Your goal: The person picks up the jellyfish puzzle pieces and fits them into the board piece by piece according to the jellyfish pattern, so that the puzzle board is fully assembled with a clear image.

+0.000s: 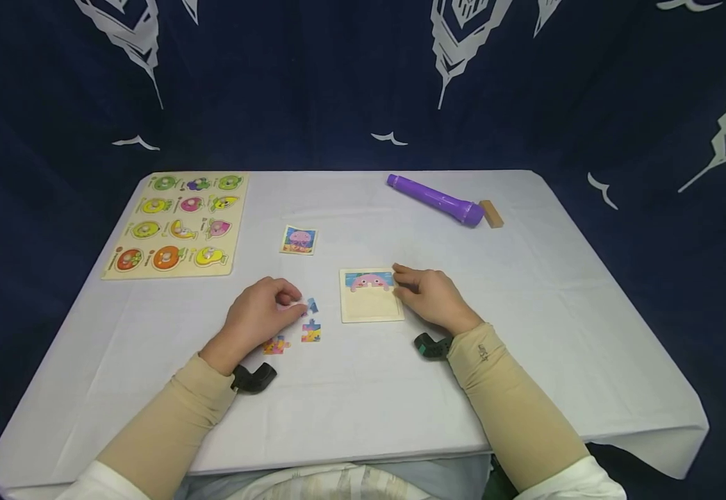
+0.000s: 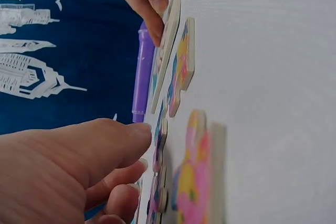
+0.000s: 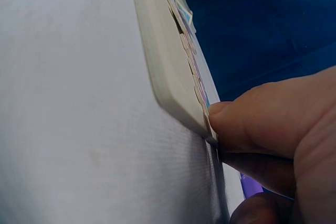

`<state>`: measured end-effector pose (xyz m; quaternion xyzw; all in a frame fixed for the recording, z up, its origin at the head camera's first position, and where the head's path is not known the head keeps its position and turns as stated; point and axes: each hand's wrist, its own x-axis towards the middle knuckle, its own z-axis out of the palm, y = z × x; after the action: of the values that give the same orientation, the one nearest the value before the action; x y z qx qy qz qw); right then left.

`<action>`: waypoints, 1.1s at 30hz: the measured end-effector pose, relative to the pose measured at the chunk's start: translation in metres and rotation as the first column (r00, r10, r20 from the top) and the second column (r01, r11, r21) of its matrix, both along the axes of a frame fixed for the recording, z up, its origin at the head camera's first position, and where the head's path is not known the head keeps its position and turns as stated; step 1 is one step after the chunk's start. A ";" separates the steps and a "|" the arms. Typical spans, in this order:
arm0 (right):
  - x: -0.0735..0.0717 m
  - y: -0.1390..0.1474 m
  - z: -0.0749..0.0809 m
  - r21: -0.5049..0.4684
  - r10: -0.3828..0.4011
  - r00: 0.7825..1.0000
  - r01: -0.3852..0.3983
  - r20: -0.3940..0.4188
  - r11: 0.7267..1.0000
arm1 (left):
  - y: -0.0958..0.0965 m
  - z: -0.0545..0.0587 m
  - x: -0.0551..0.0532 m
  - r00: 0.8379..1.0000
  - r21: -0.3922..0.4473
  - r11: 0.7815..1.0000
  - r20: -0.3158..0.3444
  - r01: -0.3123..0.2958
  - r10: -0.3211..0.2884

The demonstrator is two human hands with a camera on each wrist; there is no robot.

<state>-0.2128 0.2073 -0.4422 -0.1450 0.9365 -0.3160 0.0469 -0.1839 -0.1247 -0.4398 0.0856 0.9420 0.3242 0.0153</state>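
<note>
A small wooden puzzle board [image 1: 372, 309] lies flat with pieces across its top showing a pink face on blue. My right hand [image 1: 431, 295] grips its right edge, thumb [image 3: 226, 119] against the rim and a forefinger at the upper corner. To the board's left, my left hand [image 1: 261, 314] hovers low over loose jigsaw pieces, its thumb and fingers apart with nothing visible between them. One blue piece [image 1: 312, 305] lies beside the fingertips. Nearer me are a yellow-and-blue piece [image 1: 311, 332] and a pink-and-orange piece [image 1: 275, 344]; the left hand partly hides others.
A picture card [image 1: 299, 240] with a pink octopus lies behind the left hand. A fruit puzzle board [image 1: 178, 271] is at the back left. Toward the back right lie a purple flashlight-shaped tube [image 1: 434, 199] and a small brown block [image 1: 491, 214]. White cloth covers the table [image 1: 363, 403].
</note>
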 end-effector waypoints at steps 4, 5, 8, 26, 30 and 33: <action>0.000 -0.001 0.000 0.007 0.005 1.000 -0.005 0.000 1.000 | -0.001 -0.001 0.002 1.000 -0.022 1.000 0.009 0.005 -0.005; -0.001 -0.001 0.000 0.010 0.005 1.000 -0.005 0.000 1.000 | -0.002 -0.001 0.002 1.000 -0.024 1.000 0.011 0.007 -0.007; -0.001 -0.001 -0.001 0.013 0.007 1.000 -0.007 -0.005 1.000 | -0.002 -0.002 0.001 1.000 -0.028 1.000 0.010 0.012 -0.011; -0.001 0.000 -0.001 0.014 0.005 1.000 -0.004 -0.003 1.000 | 0.000 -0.003 0.000 0.998 -0.008 0.999 -0.043 0.042 -0.043; -0.001 0.000 -0.001 0.012 0.005 1.000 -0.005 -0.006 1.000 | 0.001 -0.003 0.000 0.997 0.000 0.999 -0.069 0.044 -0.044; -0.001 0.000 -0.001 0.010 0.006 1.000 -0.006 -0.007 1.000 | 0.002 -0.002 0.001 0.996 -0.002 0.999 -0.077 0.044 -0.044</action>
<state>-0.2136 0.2073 -0.4427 -0.1485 0.9377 -0.3108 0.0451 -0.1833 -0.1226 -0.4423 0.1187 0.9398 0.3202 -0.0138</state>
